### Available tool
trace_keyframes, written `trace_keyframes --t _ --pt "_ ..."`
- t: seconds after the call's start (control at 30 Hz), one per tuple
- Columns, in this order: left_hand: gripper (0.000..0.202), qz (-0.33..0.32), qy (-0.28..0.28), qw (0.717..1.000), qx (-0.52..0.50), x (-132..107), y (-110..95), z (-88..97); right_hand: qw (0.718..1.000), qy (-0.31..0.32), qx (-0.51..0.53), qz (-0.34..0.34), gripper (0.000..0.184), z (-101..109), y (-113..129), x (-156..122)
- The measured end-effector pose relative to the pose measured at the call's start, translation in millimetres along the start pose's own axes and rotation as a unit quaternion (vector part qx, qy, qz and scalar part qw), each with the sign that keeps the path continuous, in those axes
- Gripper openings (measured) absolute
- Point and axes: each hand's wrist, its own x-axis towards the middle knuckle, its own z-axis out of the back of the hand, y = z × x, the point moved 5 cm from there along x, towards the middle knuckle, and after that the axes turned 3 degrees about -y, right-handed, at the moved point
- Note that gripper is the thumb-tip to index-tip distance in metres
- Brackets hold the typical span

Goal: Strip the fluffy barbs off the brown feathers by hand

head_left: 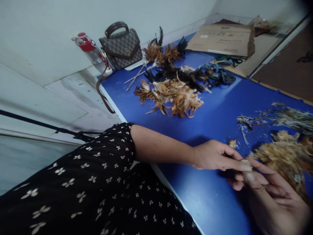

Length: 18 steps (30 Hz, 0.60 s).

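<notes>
- A small pale piece [245, 162], too blurred to identify, sits between the fingertips of both hands, above the surface [215, 112].
- The left hand [212, 155] is narrow, pinching the piece with its thumb on top.
- The right hand [278, 199], partly blurred, is curled with its thumb and fingers closed at the same piece.
- A tan feather pile [281, 153] lies just beside the right hand; greyish feathers [293, 118] lie beyond it.
- Well apart from the hands, orange-brown feathers [182, 98] lie in front of black feathers [168, 73].
- Two thin sticks [134, 77] lie near these.
- A patterned handbag [123, 49] stands beside a red-capped bottle [91, 54]; flattened cardboard [220, 40] lies toward the back.
</notes>
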Motion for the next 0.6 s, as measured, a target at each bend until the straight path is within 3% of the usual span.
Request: trace_keyframes --t 0.13,0.27,0.43,0.6 --pt "0.066 -0.034 -0.073 0.995 -0.058 3 -3 4.7 0.997 -0.049 -0.020 0.049 0.066 5 2 1" --pt "0.068 -0.047 -0.109 0.990 -0.072 6 -4 7.0 0.976 -0.112 -0.141 0.124 0.053 1 17 -10" --pt "0.065 -0.032 -0.070 0.995 -0.057 1 1 -0.8 0.963 -0.083 -0.194 0.168 0.048 -8 19 -20" --pt "0.062 -0.012 -0.033 0.998 -0.044 -4 7 -6.2 0.980 -0.055 -0.162 0.098 0.047 8 -5 -10"
